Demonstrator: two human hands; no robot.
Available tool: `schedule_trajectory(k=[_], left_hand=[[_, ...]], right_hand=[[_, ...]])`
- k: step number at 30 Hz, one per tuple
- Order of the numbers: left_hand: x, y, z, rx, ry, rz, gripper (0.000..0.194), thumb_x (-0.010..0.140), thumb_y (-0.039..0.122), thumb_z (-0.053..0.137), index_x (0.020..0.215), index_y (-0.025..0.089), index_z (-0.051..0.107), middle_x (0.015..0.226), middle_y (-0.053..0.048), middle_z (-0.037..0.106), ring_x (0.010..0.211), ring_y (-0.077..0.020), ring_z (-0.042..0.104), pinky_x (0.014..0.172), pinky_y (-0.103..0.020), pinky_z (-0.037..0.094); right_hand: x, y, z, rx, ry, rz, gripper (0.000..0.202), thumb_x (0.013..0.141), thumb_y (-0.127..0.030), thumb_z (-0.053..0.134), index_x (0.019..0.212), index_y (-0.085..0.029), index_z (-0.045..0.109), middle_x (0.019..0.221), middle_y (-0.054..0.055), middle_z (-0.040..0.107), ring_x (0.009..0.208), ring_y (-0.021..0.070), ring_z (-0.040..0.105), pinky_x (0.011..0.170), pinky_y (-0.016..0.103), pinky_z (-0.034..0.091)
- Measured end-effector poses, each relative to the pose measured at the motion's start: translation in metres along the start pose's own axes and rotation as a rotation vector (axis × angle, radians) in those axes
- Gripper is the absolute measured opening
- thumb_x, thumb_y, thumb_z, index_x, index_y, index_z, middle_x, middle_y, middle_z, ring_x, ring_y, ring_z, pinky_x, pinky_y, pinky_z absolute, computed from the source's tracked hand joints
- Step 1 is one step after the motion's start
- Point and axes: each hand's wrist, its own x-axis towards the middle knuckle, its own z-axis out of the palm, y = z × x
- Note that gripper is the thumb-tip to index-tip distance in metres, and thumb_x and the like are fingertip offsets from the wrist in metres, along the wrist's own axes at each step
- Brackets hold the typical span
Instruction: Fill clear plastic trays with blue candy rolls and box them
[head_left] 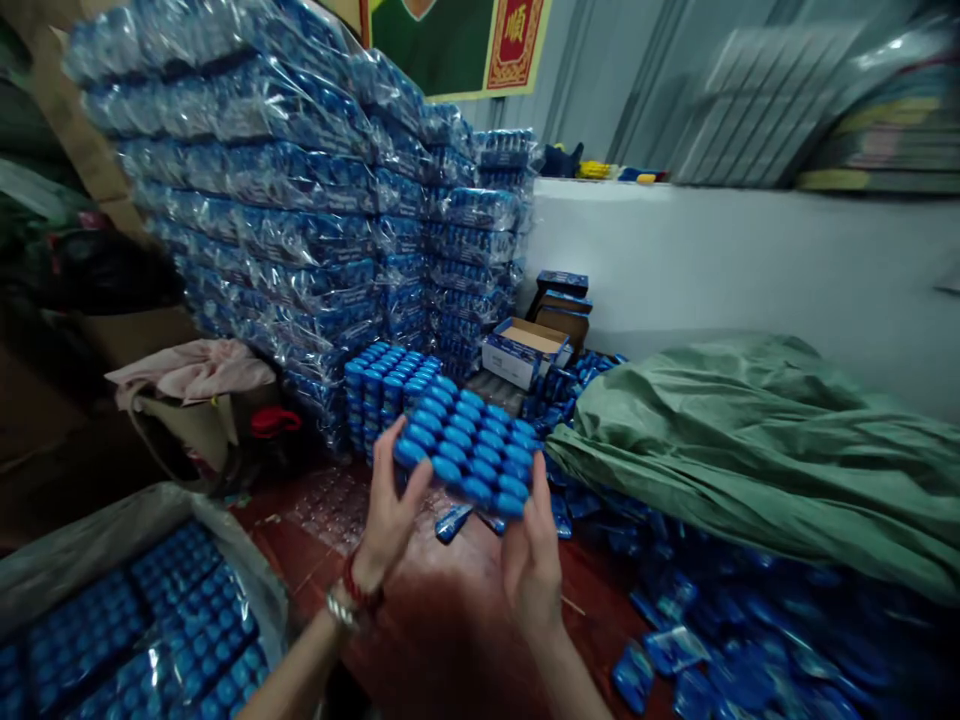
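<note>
Between both hands hangs a block of blue-capped containers (472,445) in tight rows, held above the reddish floor. My left hand (394,500) grips its left end, thumb at the near side. On the right end, my right hand (534,550) presses with its fingers along the side. Just behind stands a stack of similar blue-capped blocks (390,375). Small blue packets (453,522) lie on the floor under the held block. What the containers hold cannot be made out.
Tall stacks of plastic-wrapped blue packs (285,190) rise at the back left. A lined box of blue-capped containers (187,600) is at lower left. Open cartons (525,352) stand near the white wall (735,270). Green cloth (750,430) covers part of a blue packet heap (750,630) at right.
</note>
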Motion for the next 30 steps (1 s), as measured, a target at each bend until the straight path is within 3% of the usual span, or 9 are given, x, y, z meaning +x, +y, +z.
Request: schedule_trajectory(k=[2,6,11,17,19,22,24,27,30], left_hand=[[0.054,0.006,-0.012,0.032,0.081,0.063,0.049,0.088,0.043,0.045,0.132,0.022,0.036,0.132,-0.008,0.044,0.124,-0.0212,0.039,0.107,-0.039,0.027],[0.138,-0.014,-0.038,0.187,0.192,0.077,0.042,0.087,0.051,0.042,0.111,0.018,0.052,0.114,-0.008,0.056,0.111,-0.0228,0.049,0.103,-0.043,0.031],[0.170,-0.060,-0.057,0.327,0.200,-0.010,0.043,0.087,0.050,0.042,0.110,0.015,0.051,0.111,-0.014,0.058,0.111,-0.0282,0.051,0.100,-0.049,0.031],[0.165,-0.085,-0.059,0.227,0.204,0.142,0.049,0.088,0.049,0.043,0.126,0.018,0.040,0.132,-0.012,0.045,0.124,-0.0212,0.042,0.107,-0.038,0.028],[0.164,-0.087,-0.058,0.217,0.243,0.157,0.050,0.088,0.048,0.042,0.128,0.017,0.039,0.132,-0.013,0.044,0.123,-0.0215,0.042,0.106,-0.038,0.029],[0.151,-0.084,-0.057,0.254,0.308,0.186,0.047,0.091,0.042,0.040,0.129,0.015,0.039,0.128,-0.014,0.047,0.119,-0.0214,0.045,0.103,-0.039,0.033],[0.131,-0.077,-0.053,0.262,0.391,0.264,0.043,0.093,0.037,0.038,0.130,0.015,0.038,0.126,-0.014,0.048,0.117,-0.0203,0.047,0.102,-0.038,0.035],[0.081,-0.071,-0.034,0.268,0.448,0.421,0.035,0.093,0.027,0.037,0.127,0.018,0.042,0.121,-0.010,0.051,0.113,-0.0185,0.049,0.099,-0.038,0.038],[0.023,-0.082,-0.001,0.307,0.103,0.523,0.028,0.089,0.021,0.045,0.116,0.021,0.052,0.109,-0.007,0.058,0.105,-0.0181,0.054,0.095,-0.037,0.042]], right_hand=[[0.048,-0.009,0.032,0.006,-0.188,-0.057,0.065,0.086,-0.045,0.047,0.143,-0.028,0.022,0.148,-0.001,0.027,0.134,0.0175,0.028,0.110,0.039,0.025],[0.129,0.007,0.075,-0.146,-0.332,-0.111,0.066,0.084,-0.053,0.046,0.141,-0.024,0.029,0.149,-0.002,0.023,0.137,0.0164,0.021,0.112,0.037,0.018],[0.161,0.046,0.094,-0.394,-0.371,-0.120,0.073,0.081,-0.057,0.050,0.141,-0.021,0.030,0.149,0.001,0.024,0.137,0.0169,0.020,0.113,0.037,0.012],[0.157,0.060,0.078,-0.309,-0.375,-0.212,0.058,0.086,-0.050,0.045,0.139,-0.028,0.034,0.147,-0.003,0.028,0.135,0.0149,0.025,0.110,0.035,0.022],[0.162,0.064,0.054,-0.319,-0.313,-0.205,0.054,0.087,-0.050,0.042,0.137,-0.028,0.036,0.145,-0.001,0.034,0.132,0.0161,0.033,0.104,0.035,0.032],[0.168,0.077,0.003,-0.659,-0.201,-0.182,0.050,0.092,-0.047,0.028,0.133,-0.023,0.042,0.131,0.006,0.052,0.118,0.0178,0.050,0.093,0.036,0.043],[0.166,0.092,-0.030,-0.942,-0.205,-0.134,0.049,0.091,-0.044,0.026,0.125,-0.018,0.052,0.115,0.010,0.062,0.106,0.0201,0.057,0.090,0.038,0.044],[0.154,0.121,-0.062,-1.134,-0.313,-0.055,0.040,0.083,-0.043,0.048,0.106,-0.015,0.064,0.104,0.012,0.066,0.100,0.0245,0.058,0.093,0.041,0.041],[0.137,0.150,-0.070,-1.260,-0.433,-0.003,0.041,0.074,-0.040,0.063,0.107,-0.016,0.064,0.116,0.014,0.060,0.114,0.0293,0.048,0.101,0.049,0.029]])
